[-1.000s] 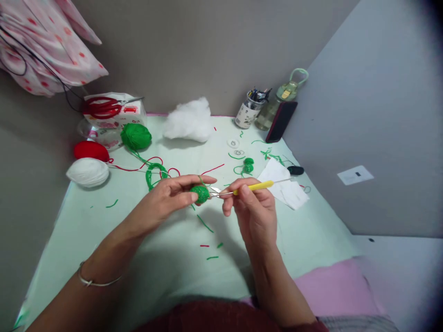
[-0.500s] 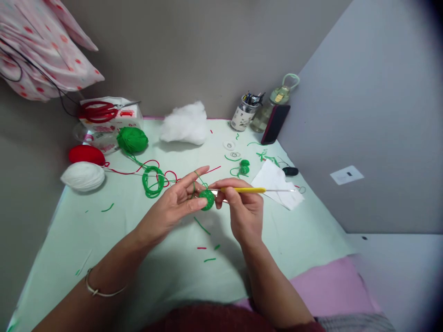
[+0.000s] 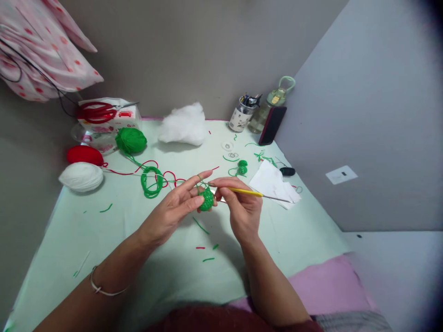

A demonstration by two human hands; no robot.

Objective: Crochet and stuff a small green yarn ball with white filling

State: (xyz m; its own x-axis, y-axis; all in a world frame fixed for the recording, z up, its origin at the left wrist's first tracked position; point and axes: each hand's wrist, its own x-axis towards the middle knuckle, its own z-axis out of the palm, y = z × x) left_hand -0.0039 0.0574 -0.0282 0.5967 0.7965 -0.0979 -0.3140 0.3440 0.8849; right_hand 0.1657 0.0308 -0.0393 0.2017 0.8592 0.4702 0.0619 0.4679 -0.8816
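Between the thumb and fingers of my left hand is a small round green crochet piece. Green yarn loops over the raised left index finger and runs down to the top of the piece. My right hand grips a crochet hook by its yellow handle, pen-like. The hook's left end reaches the yarn at the top edge of the piece; its very tip is too small to make out. The metal shaft at the other end points right, over white paper.
Behind the hands lie a green yarn ball, red yarn, white yarn and white stuffing. Red scissors rest on a packet. A pen cup, bottle and phone stand at the back right. Yarn scraps are scattered about.
The hook has tilted, its left end up and its right end down. The green crochet piece has turned slightly in my left fingers, and the left index finger sits slightly further right.
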